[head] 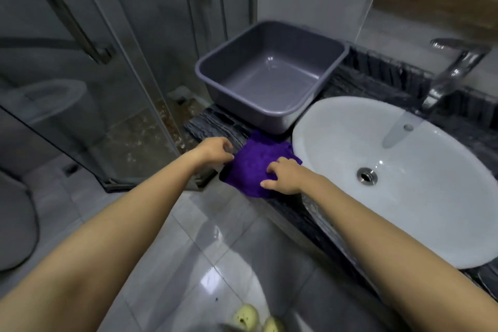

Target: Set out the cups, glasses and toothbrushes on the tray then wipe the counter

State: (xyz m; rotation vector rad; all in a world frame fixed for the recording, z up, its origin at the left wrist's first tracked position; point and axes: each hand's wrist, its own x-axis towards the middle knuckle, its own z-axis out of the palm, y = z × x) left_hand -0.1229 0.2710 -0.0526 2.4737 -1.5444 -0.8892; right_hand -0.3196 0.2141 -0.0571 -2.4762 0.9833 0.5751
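Right hand (283, 176), centre frame: fingers are curled into the purple cloth (253, 167), which is gripped. Left hand (215, 149): the cloth's left edge is pinched in curled fingers. Cloth is spread on the dark counter (210, 124), just below the grey basin (242, 100), beside the white sink (350, 197) at right.

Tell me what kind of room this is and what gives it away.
A bathroom: a white washbasin with a chrome tap set in a dark counter, and a glass shower enclosure to its left.
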